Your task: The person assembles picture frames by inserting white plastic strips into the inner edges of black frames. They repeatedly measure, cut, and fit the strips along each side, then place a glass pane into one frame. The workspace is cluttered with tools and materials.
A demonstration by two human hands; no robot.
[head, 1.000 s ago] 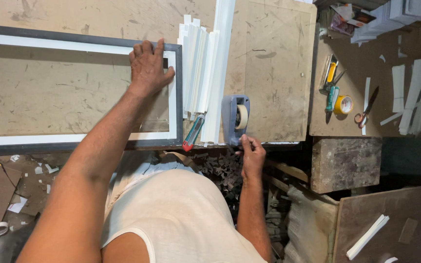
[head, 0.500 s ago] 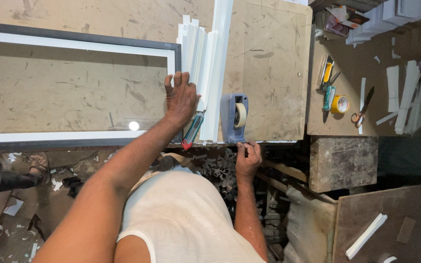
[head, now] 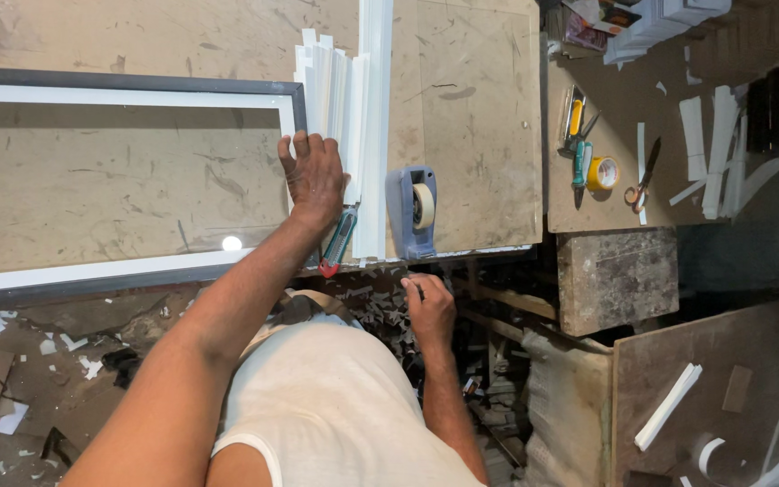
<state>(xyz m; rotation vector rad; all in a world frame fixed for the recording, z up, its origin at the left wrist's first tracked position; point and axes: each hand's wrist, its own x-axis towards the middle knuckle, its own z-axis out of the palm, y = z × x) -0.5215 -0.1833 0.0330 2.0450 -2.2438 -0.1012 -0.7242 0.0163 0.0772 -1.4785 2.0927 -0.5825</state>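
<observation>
Your left hand (head: 315, 176) lies flat and spread on the white strips (head: 340, 99) beside the frame (head: 128, 86), near the table's (head: 471, 117) front edge. Your right hand (head: 428, 305) hangs below that edge, half curled; whether it holds anything I cannot tell. You seem to be choosing 1 strip, which needs a pinch.

Under the fingers of the left hand (head: 313, 176), the white strips (head: 340, 99) looked smooth and matt, like plastic or painted moulding. Just left of those fingers, the frame (head: 128, 83) showed a dark, dull outer edge and a white matt inner band around a faintly reflective pane. The worktop (head: 462, 117) right of the fingers was rough, scuffed board. Below the fingertips lay a cutter (head: 337, 242) with a glossy plastic handle; the tape dispenser (head: 413, 212) beside it was grey-blue matt plastic.
</observation>
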